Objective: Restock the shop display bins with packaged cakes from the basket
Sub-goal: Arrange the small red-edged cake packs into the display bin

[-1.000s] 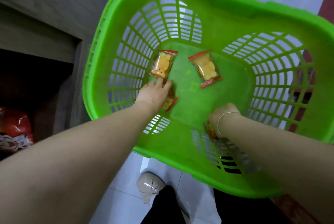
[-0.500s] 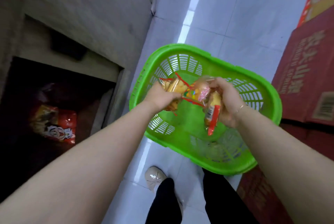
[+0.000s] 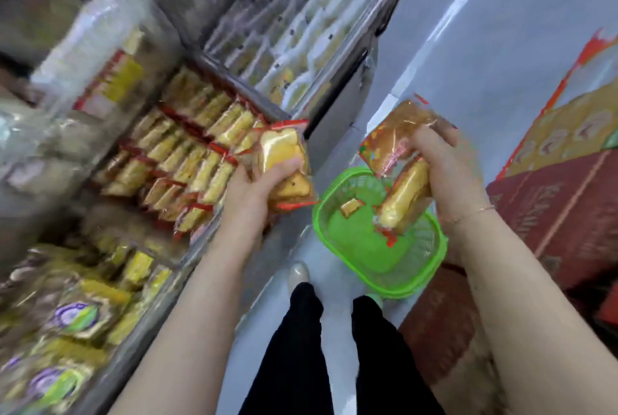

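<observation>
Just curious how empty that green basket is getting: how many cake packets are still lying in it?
1 in plain sight: a single cake packet lies on the floor of the green basket, toward its far side. The packets held in the right hand cover part of the basket, so another may be hidden.

You've got one head cam, wide-angle, looking steeply down from standing height. Stocked metal display bins run 9 to 11 o'clock, green plastic slotted basket on floor approx centre-frame, hands close.

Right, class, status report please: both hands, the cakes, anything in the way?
Left hand grips two cake packs beside the display bin. Right hand grips more packs above the green basket. One pack left inside. Nothing blocking.
</observation>
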`<state>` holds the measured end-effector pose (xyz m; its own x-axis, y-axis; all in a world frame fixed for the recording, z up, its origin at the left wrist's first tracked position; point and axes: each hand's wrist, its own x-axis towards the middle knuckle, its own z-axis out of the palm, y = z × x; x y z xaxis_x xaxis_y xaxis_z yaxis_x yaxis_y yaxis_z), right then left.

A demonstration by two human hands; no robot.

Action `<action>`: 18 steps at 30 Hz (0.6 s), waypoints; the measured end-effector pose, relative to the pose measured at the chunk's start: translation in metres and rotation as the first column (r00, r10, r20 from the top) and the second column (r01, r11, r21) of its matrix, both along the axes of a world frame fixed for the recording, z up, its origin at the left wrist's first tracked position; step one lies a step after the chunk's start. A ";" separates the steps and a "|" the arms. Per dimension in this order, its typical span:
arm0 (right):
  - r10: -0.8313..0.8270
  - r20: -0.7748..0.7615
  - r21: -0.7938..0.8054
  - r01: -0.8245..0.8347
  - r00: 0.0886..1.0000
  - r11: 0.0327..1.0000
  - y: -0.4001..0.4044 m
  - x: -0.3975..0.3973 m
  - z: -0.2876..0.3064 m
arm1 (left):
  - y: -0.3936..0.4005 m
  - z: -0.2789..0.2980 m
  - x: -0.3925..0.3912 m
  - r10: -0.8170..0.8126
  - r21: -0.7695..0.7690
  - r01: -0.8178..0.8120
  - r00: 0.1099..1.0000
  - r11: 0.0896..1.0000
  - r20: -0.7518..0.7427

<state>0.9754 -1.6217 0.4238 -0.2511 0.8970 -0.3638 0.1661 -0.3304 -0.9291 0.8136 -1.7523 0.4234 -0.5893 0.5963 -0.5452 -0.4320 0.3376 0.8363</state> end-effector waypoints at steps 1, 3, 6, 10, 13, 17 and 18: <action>0.072 0.090 0.095 -0.081 0.993 0.992 -0.008 -0.006 0.020 | -0.013 0.019 -0.005 0.032 0.095 -0.044 0.992 0.994 0.126; 0.195 0.270 0.161 -0.244 0.943 0.956 -0.030 -0.021 0.052 | -0.038 0.049 -0.015 0.018 0.222 -0.106 0.931 0.969 0.365; 0.303 0.595 0.267 -0.539 0.744 0.799 -0.075 -0.050 0.082 | -0.073 0.074 -0.027 -0.108 0.336 -0.107 0.819 0.936 0.563; 0.203 0.863 0.305 -0.797 0.463 0.521 -0.123 -0.089 0.095 | -0.107 0.090 -0.053 -0.305 0.500 -0.060 0.727 0.864 0.615; 0.066 0.898 0.375 -0.835 0.435 0.403 -0.151 -0.107 0.103 | -0.121 0.097 -0.075 -0.398 0.574 -0.047 0.673 0.818 0.623; 0.299 0.861 0.302 -0.886 0.412 0.352 -0.162 -0.127 0.109 | -0.134 0.096 -0.094 -0.330 0.494 -0.020 0.721 0.870 0.609; 0.479 0.770 0.250 -0.890 0.421 0.381 -0.156 -0.129 0.112 | -0.138 0.094 -0.097 -0.308 0.476 -0.020 0.738 0.879 0.601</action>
